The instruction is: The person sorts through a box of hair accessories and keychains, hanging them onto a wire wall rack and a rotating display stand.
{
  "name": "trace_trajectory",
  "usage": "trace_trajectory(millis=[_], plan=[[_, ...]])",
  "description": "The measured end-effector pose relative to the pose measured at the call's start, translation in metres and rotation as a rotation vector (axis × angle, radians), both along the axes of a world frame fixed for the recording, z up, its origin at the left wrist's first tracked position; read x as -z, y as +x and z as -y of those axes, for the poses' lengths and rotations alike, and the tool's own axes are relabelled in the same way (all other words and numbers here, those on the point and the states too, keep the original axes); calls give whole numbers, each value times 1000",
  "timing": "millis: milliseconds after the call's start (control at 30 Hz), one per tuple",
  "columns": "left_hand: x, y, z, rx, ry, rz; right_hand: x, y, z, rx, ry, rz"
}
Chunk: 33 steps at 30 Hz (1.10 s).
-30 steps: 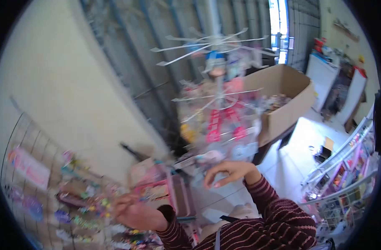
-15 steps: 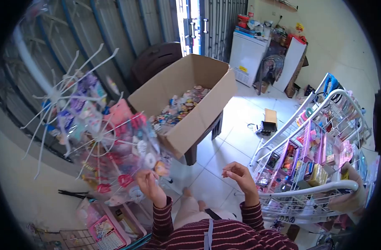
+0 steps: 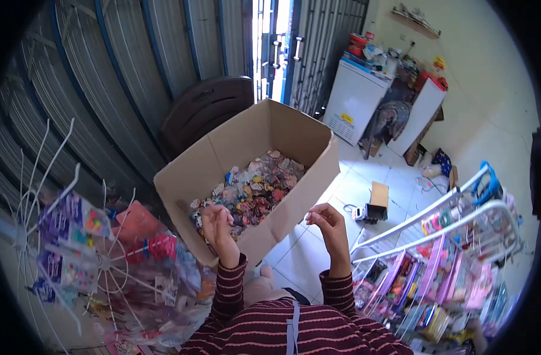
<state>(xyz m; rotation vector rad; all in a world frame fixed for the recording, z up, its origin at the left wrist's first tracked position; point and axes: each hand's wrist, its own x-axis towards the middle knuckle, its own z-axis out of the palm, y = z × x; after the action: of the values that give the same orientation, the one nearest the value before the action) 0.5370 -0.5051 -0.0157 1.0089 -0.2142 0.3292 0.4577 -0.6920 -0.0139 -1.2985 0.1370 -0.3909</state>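
A large cardboard box (image 3: 223,148) stands open-topped in front of me. Inside it lies a heap of small colourful packaged pieces (image 3: 261,186), too small to name one by one. My left hand (image 3: 220,234) is in front of the box's near left side, its fingers curled in against the thumb. My right hand (image 3: 331,232) hovers by the box's near right side, thumb and forefinger pinched together. Whether a tiny thing sits in either pinch I cannot make out.
Left, a white wire display rack (image 3: 108,263) carries hanging packets. Right stands a white wire shelf (image 3: 424,236) full of small goods. A brown plastic chair (image 3: 202,112) is behind the box. Farther back are a white freezer (image 3: 356,97) and a small black object (image 3: 374,212) on the floor.
My view has moved nearer the box, which now appears lower and larger. Both hands are now close to its near side. The left rack has slid toward the left edge.
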Motion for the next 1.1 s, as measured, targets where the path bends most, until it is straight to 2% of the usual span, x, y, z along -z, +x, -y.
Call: trace_trajectory(millis=[167,367,533,567,633,667,700,733,767,833,867,933,1000,1033,1100], plan=[[1,71,35,-47,43,-36,-3,79,24,-58,-19,-13],[14,107,55,39,87,-267,1,150,59,-128,-52,-74],[4,126,67,-117,56,-317,-4,225,93,-237,-242,20],[0,131,71,-171,66,-316,-14,239,100,-297,-222,-66],[-4,145,82,-245,87,-309,-28,272,109,-408,-319,8],[-9,155,88,-244,186,-316,-41,288,116,-440,-318,11],[-13,166,94,-239,286,-326,-56,303,123,-525,-571,103],[-21,177,97,-284,510,-336,-71,315,129,-607,-824,198],[-35,186,104,-312,505,-356,-84,327,133,-642,-820,200],[-72,206,120,-370,858,-231,-108,351,137,-647,-984,316],[-73,218,126,-404,860,-245,-115,361,133,-568,-974,362],[-63,242,135,-393,881,-218,-119,380,125,-618,-971,407],[-23,263,138,-347,1012,-370,-109,405,115,-736,-962,424],[21,273,135,-320,1021,-361,-94,423,111,-766,-952,429],[107,282,126,-204,1096,-440,-50,459,100,-1203,-859,319]])
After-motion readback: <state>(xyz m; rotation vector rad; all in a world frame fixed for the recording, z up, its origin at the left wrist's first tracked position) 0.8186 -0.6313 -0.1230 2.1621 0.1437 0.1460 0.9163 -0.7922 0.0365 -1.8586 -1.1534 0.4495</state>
